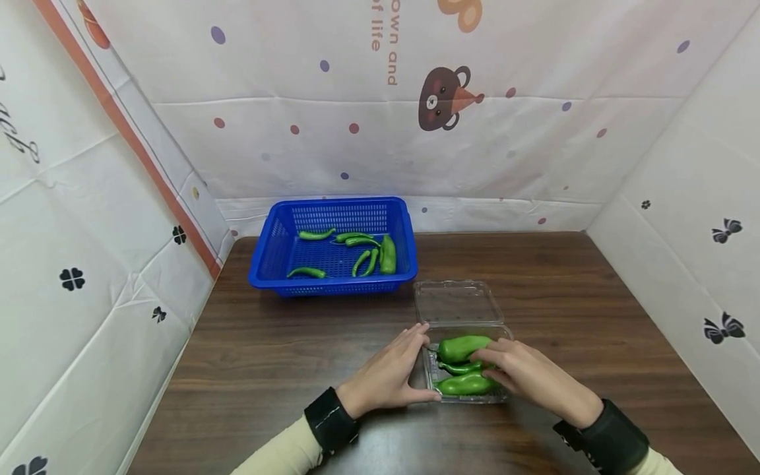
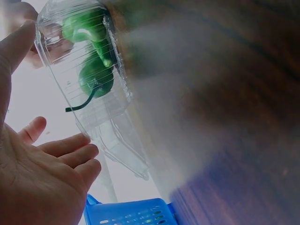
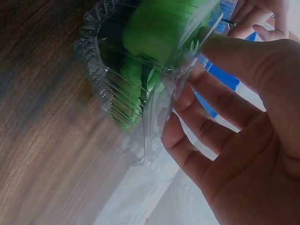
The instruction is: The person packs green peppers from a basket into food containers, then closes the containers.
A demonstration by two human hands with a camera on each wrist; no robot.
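A clear plastic clamshell box (image 1: 432, 376) stands on the table with its lid (image 1: 457, 302) folded back. Inside lie two plump green peppers, one at the back (image 1: 460, 348) and one at the front (image 1: 466, 384), with a slim green pepper (image 1: 460, 367) between them. My left hand (image 1: 392, 373) rests along the box's left side, fingers straight, fingertips at the rim and thumb at the front corner. Over the right side reaches my right hand (image 1: 525, 373), its thumb and forefinger pinching the slim pepper's right end. The other right fingers (image 3: 180, 140) lie against the outer wall.
A blue plastic basket (image 1: 332, 285) stands at the table's back left, holding several slim green peppers (image 1: 317, 234) and a wider one (image 1: 388, 255). Patterned white sheets (image 1: 356, 152) hang behind and at both sides of the wooden table (image 1: 267, 369).
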